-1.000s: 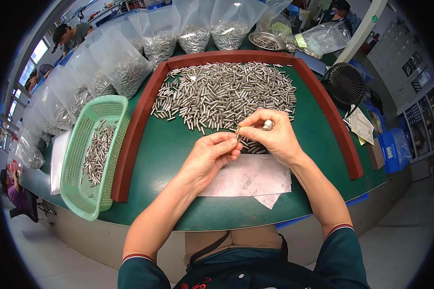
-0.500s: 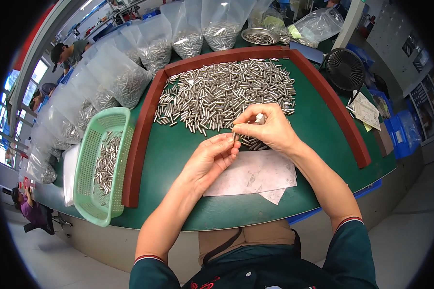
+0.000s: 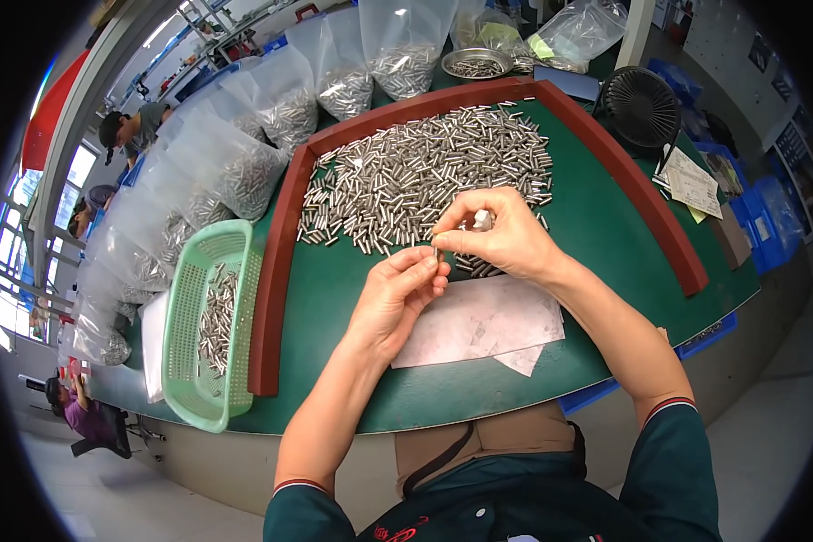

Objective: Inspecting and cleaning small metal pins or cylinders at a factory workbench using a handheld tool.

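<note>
A green tabletop (image 3: 334, 303) spreads beneath both hands. On it, a reddish-brown three-sided frame (image 3: 614, 181) runs left of, ahead of and right of the hands. Clear plastic bags (image 3: 244, 172) of metal pins stand beyond the frame, ahead and to the left. Inside the frame, a broad pile of metal pins (image 3: 434, 172) lies just ahead of the hands. The bare forearms slant in from the near side and converge. Well to the left of the left hand, outside the frame, sits a pale green perforated basket (image 3: 186, 343) with more pins. A stained whitish sheet (image 3: 483, 325) lies below and between the wrists.

The right hand (image 3: 506, 235) comes over from the right, its index finger arched and its thumb straight, pointing left. The left hand (image 3: 399, 294) rises from below, fingers curled and thumb laid along them. A small white piece (image 3: 482, 219), too small to identify, shows at the right hand's curled fingers. One metal pin (image 3: 437, 253), partly hidden, is pinched between both hands' fingertips.
</note>
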The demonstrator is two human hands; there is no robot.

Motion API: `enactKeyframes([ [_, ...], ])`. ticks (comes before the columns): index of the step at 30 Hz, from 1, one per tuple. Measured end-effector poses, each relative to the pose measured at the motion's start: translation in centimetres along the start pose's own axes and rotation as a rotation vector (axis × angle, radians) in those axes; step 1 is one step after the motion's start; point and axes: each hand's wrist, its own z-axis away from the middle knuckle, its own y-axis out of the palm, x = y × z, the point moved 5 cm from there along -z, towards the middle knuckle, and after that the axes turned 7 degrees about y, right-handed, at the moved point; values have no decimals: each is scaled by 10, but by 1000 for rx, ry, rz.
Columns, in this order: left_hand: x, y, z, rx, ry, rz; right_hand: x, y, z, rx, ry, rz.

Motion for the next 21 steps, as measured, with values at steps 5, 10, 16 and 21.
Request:
enactKeyframes([
  [5, -9, 8, 3, -2, 195, -185, 13, -2, 6, -29, -88, 35],
  [10, -21, 15, 9, 2, 406, -409, 21, 0, 12, -67, -91, 65],
  [16, -28, 14, 15, 3, 535, -539, 13, 5, 12, -113, -155, 20],
  [21, -33, 15, 17, -21, 621, -625, 16, 8, 13, -114, -165, 24],
])
